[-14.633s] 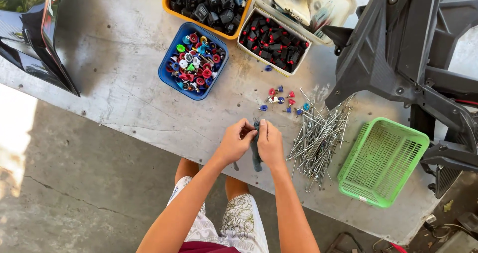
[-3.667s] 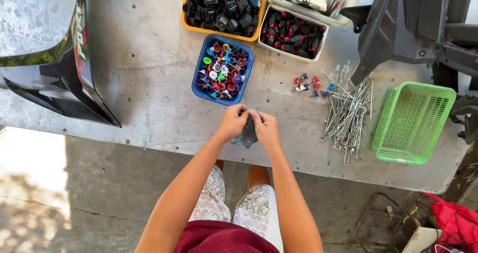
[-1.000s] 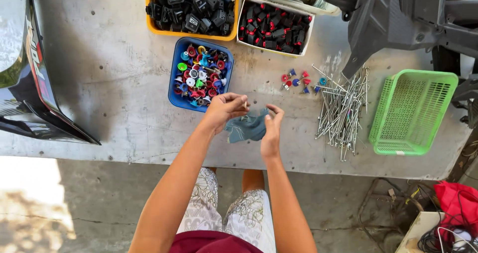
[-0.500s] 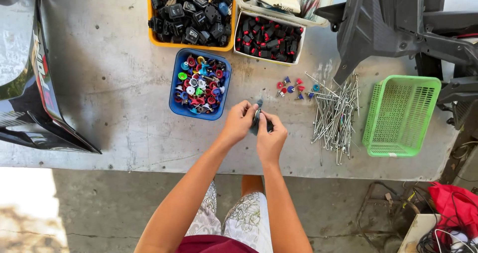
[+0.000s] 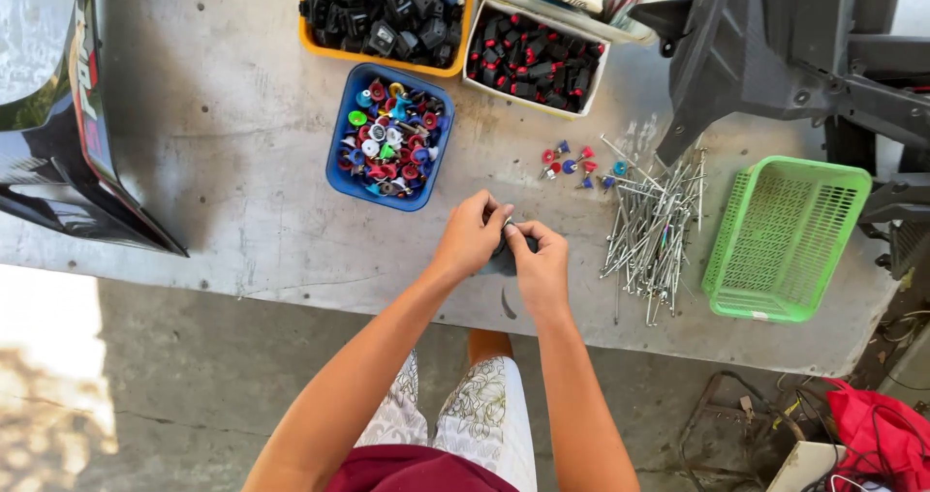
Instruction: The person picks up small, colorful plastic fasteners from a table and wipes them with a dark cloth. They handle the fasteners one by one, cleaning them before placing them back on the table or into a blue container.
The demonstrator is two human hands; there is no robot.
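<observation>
Both hands, left (image 5: pixel 472 237) and right (image 5: pixel 539 262), meet with fingers curled, forearms extended.

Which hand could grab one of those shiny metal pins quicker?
Probably the right hand: it is on the same side as the pile of metal pins, while the left hand sits nearer the blue tray.

Hands (image 5: pixel 509 245) between tub (image 5: pixel 389 136) behind-left and, seemingly loose, pins (image 5: pixel 651 229) right.

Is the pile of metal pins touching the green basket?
Apart. The head view shows bare table between the metal pins and the green basket.
</observation>
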